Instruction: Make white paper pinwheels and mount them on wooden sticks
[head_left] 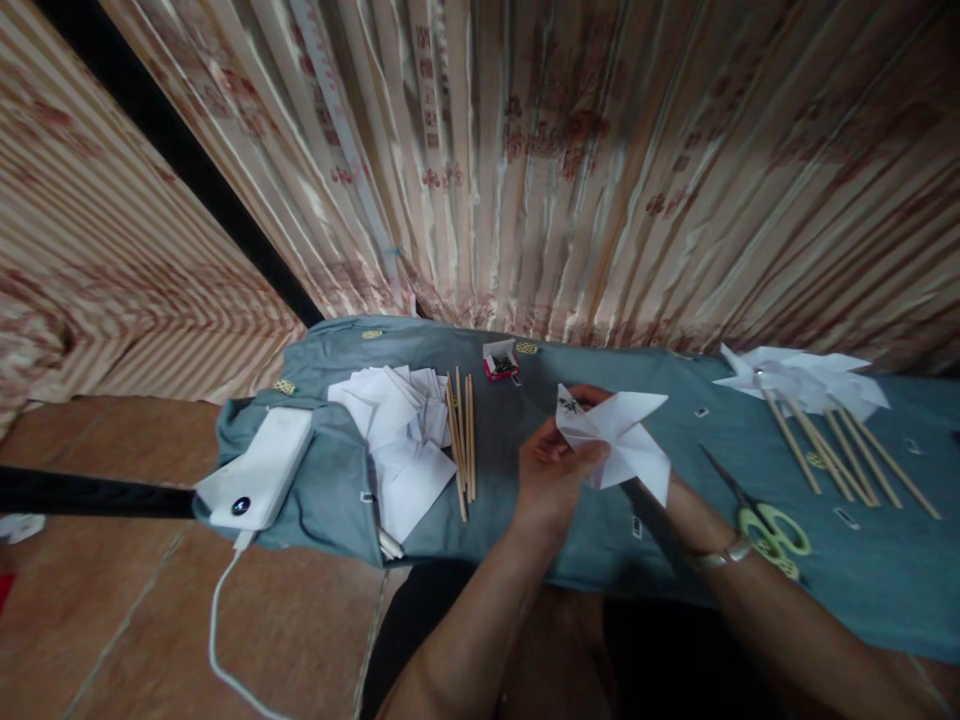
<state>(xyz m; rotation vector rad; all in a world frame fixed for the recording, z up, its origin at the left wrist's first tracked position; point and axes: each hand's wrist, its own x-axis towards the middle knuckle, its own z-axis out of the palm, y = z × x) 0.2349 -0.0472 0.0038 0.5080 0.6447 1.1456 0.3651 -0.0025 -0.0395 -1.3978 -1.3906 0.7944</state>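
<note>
A white folded paper pinwheel (619,440) is held up over the cloth, its points spread and a small dark print on its left blade. My left hand (551,475) pinches it from the left, thumb pressed near its middle. Behind the paper, my right hand (671,500) supports it from the right; most of that hand is hidden, and which hand the fingertips above the left blade belong to is hard to tell. No stick shows on this pinwheel. A small red and white box (500,362) of dark pins or tacks lies open beyond my hands.
Left of my hands are loose wooden sticks (470,440) and a pile of white paper pieces (405,410). A white power bank (262,470) with a cable lies farther left. Green-handled scissors (772,530) and several pinwheels on sticks (817,375) lie right. A curtain (525,200) hangs behind.
</note>
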